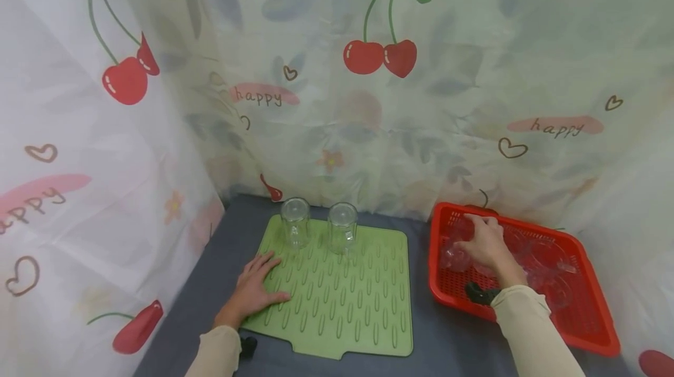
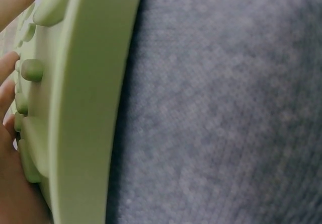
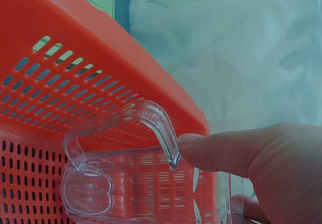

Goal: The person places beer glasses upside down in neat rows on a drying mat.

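Observation:
My left hand (image 1: 255, 286) rests on the left part of a green drying mat (image 1: 363, 289), fingers spread and straight. Two clear cups, one on the left (image 1: 296, 226) and another beside it (image 1: 342, 228), stand along the mat's back edge. Inside the red basket (image 1: 447, 302), my right hand (image 1: 487, 242) grips a clear mug (image 3: 90, 189) near one end. In the right wrist view the mug lies on its side, its curved handle (image 3: 161, 123) upward. The thumb (image 3: 216, 151) is by the handle, and other fingertips show behind the clear wall.
More clear cups (image 1: 550, 254) lie in the basket, to the right of my hand. A dark grey cloth (image 1: 210, 283) covers the table under mat and basket. Patterned curtains (image 1: 316, 131) hang close behind and at both sides.

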Demonstrator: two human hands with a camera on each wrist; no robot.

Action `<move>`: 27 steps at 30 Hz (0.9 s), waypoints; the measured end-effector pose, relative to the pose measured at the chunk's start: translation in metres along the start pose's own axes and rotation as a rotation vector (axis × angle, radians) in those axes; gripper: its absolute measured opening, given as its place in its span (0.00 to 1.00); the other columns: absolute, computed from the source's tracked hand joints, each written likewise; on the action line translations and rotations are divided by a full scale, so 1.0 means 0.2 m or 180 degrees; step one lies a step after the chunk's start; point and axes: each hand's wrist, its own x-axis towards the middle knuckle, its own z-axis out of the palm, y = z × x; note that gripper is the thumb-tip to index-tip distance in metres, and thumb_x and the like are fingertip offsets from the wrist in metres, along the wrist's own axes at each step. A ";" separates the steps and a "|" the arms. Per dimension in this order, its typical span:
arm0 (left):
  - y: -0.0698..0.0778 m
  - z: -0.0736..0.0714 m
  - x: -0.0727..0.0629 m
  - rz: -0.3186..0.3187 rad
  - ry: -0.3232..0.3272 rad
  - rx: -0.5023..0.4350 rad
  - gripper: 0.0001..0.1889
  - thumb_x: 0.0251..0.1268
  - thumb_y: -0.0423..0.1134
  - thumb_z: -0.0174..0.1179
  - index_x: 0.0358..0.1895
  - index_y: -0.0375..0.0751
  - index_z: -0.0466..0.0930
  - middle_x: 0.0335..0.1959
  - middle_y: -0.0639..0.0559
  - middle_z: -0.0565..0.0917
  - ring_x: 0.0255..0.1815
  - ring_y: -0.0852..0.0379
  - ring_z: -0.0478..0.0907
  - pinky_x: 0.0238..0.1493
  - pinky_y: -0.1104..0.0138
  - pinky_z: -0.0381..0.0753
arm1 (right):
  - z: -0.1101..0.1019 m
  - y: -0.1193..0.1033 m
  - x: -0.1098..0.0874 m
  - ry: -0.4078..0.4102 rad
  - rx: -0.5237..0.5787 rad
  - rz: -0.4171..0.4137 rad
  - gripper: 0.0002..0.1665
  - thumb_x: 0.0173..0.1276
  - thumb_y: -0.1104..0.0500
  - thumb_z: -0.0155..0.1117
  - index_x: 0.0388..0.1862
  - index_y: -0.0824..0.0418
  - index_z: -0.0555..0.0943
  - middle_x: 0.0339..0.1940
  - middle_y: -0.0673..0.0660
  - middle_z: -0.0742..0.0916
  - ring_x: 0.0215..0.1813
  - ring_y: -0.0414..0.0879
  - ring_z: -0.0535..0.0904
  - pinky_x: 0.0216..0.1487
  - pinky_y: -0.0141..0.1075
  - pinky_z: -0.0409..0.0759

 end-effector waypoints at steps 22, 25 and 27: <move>-0.02 0.02 0.01 -0.0019 -0.0016 0.0020 0.54 0.47 0.71 0.73 0.78 0.53 0.66 0.84 0.49 0.56 0.84 0.37 0.47 0.75 0.30 0.52 | -0.09 -0.04 -0.13 0.0229 0.0238 -0.0065 0.55 0.66 0.50 0.73 0.83 0.63 0.53 0.74 0.77 0.56 0.69 0.74 0.61 0.59 0.71 0.76; -0.01 0.01 0.01 -0.0028 -0.0014 0.0015 0.53 0.47 0.71 0.73 0.78 0.53 0.66 0.84 0.49 0.56 0.84 0.37 0.47 0.75 0.30 0.52 | -0.10 -0.06 -0.14 0.0242 0.0217 -0.0131 0.55 0.67 0.50 0.72 0.83 0.64 0.52 0.75 0.77 0.55 0.68 0.75 0.63 0.61 0.72 0.73; -0.01 0.01 0.01 -0.0045 -0.0018 0.0005 0.53 0.47 0.70 0.73 0.78 0.53 0.66 0.84 0.49 0.56 0.84 0.37 0.47 0.75 0.30 0.52 | -0.11 -0.08 -0.14 0.0246 0.0220 -0.0134 0.55 0.67 0.49 0.72 0.83 0.63 0.52 0.75 0.77 0.55 0.68 0.75 0.64 0.61 0.72 0.73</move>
